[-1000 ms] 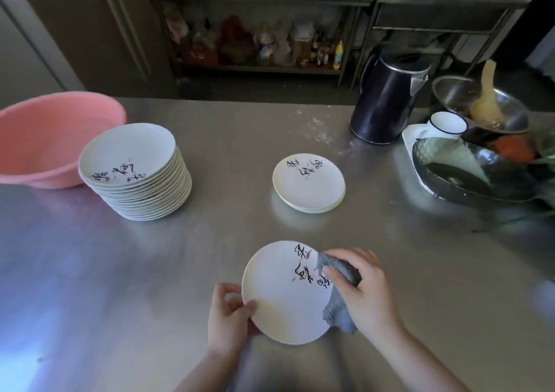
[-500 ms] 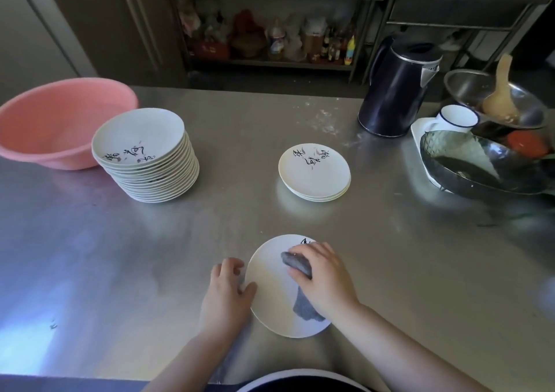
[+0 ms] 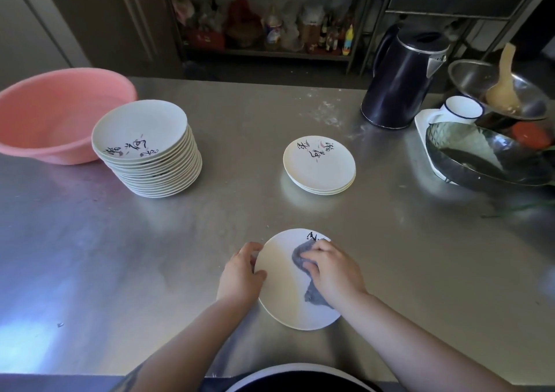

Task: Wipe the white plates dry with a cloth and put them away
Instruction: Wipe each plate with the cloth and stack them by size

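Observation:
A white plate [image 3: 283, 295] with black writing is held tilted just above the steel table, near its front edge. My left hand [image 3: 240, 274] grips its left rim, thumb on the face. My right hand [image 3: 333, 271] presses a grey cloth [image 3: 301, 256] onto the plate's face, fingers curled round the cloth. A tall stack of white plates [image 3: 147, 148] stands at the left. A short stack of white plates [image 3: 319, 164] sits in the middle of the table.
A pink basin [image 3: 54, 115] stands at the far left behind the tall stack. A dark kettle [image 3: 402, 82], a white mug [image 3: 459, 110] and metal bowls [image 3: 486, 160] crowd the right side. Shelves with bottles stand behind the steel table [image 3: 120, 256].
My right hand and the cloth moved from the plate's right edge onto the middle of its face. The camera view shifted slightly; the stacks have not moved.

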### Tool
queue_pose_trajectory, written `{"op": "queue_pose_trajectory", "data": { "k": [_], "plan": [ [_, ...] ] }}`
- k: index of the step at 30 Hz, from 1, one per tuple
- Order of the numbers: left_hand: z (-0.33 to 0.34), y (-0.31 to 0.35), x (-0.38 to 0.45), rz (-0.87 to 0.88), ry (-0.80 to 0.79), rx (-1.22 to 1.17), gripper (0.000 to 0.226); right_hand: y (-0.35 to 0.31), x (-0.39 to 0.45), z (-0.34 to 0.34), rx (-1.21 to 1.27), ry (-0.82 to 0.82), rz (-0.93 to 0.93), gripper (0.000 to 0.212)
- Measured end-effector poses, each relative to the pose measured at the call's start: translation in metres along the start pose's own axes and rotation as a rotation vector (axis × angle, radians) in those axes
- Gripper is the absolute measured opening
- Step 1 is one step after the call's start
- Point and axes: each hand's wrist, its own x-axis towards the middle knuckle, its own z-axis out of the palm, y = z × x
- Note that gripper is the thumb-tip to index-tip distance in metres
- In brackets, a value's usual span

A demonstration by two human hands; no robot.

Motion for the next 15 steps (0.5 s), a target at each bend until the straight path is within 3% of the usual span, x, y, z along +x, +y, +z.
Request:
{"op": "queue_pose_trajectory", "data": {
  "k": [7,15],
  "plan": [
    [0.004,-0.001,-0.002,0.014,0.035,-0.096,0.044,-0.011,-0.021,0.019,0.070,-0.069,-0.279,0.016],
    [-0.005,0.001,0.005,0.002,-0.046,-0.101,0.044,0.015,-0.024,0.003,-0.049,0.037,-0.040,0.022]
  ]
}}
